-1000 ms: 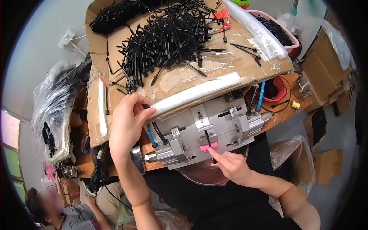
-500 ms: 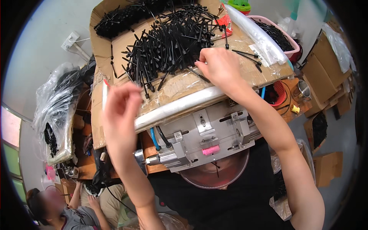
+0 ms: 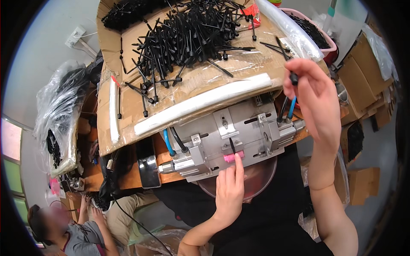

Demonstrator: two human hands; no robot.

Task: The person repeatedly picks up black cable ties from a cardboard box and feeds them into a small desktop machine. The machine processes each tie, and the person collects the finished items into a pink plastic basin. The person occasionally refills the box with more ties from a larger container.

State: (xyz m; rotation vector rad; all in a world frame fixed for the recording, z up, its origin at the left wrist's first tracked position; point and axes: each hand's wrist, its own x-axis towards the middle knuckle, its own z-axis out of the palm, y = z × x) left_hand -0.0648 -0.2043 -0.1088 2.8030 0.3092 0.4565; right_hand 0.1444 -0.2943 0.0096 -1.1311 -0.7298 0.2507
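My left hand (image 3: 229,187) reaches up to the middle of the metal fixture (image 3: 213,149). Its index finger is stretched and the other fingers are drawn together. The fingertips close on the near end of a thin black plastic rod (image 3: 232,145), which lies over a small pink block (image 3: 230,157); the thumb is hidden. Off to the right and raised, my right hand (image 3: 314,91) pinches another black rod with a knobbed end (image 3: 294,78). Beyond both hands, a large pile of similar black rods (image 3: 183,42) lies in an opened cardboard box (image 3: 179,94).
Below the fixture sits a clear bowl (image 3: 260,181). A rolled white plastic strip (image 3: 205,102) runs along the box's near edge. Blue and black hoses (image 3: 169,143) join the fixture. At lower left, another person (image 3: 85,234) sits. A pink basket (image 3: 329,49) of black pieces stands far right.
My left hand has come from the box's left side down to the pink block, where a rod now lies. My right hand has left the pile, moving right with a rod.
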